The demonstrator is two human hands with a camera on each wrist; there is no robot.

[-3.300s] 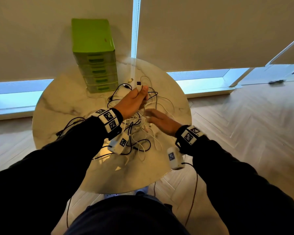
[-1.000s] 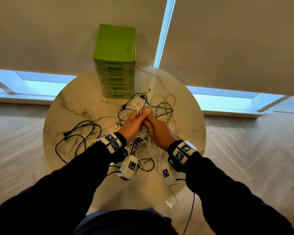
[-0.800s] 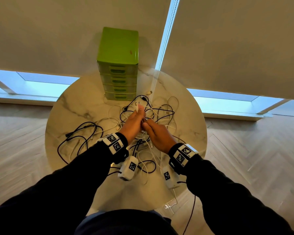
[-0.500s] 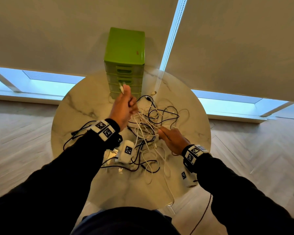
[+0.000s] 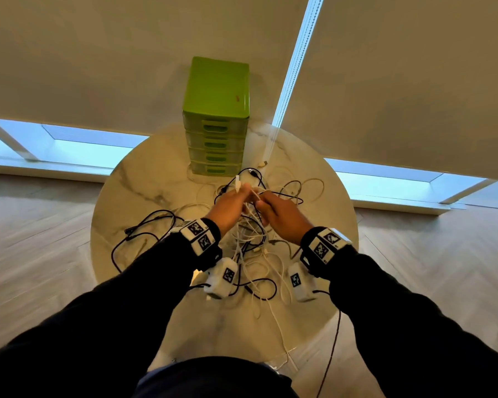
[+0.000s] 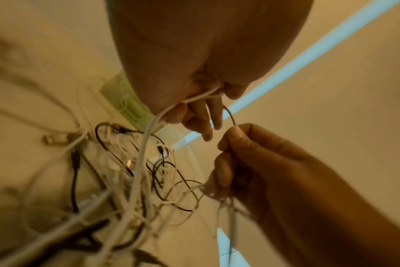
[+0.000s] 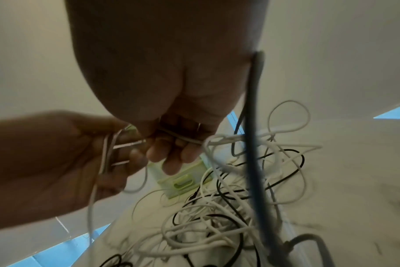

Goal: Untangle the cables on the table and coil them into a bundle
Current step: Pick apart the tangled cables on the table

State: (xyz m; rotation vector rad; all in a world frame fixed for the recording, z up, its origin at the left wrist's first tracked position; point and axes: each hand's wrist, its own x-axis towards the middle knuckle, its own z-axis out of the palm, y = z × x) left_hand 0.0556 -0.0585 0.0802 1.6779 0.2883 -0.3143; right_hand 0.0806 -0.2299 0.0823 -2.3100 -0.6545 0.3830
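Observation:
A tangle of white and black cables lies mid-table on the round marble table. My left hand grips several loops of a white cable; its plug sticks up above the fingers. My right hand touches the left one and pinches a strand of the same white cable between thumb and fingers. In the left wrist view the white cable runs from my left hand down into the tangle, and the right hand pinches a thin strand.
A green drawer unit stands at the table's far edge, just beyond the hands. A separate black cable loops on the table's left side. Cables hang off the near edge. A blind's cord reaches the tabletop.
My left hand, raised towards the drawer unit half a second ago, has come back down. My right hand has left the tangle and joined it at the white cable.

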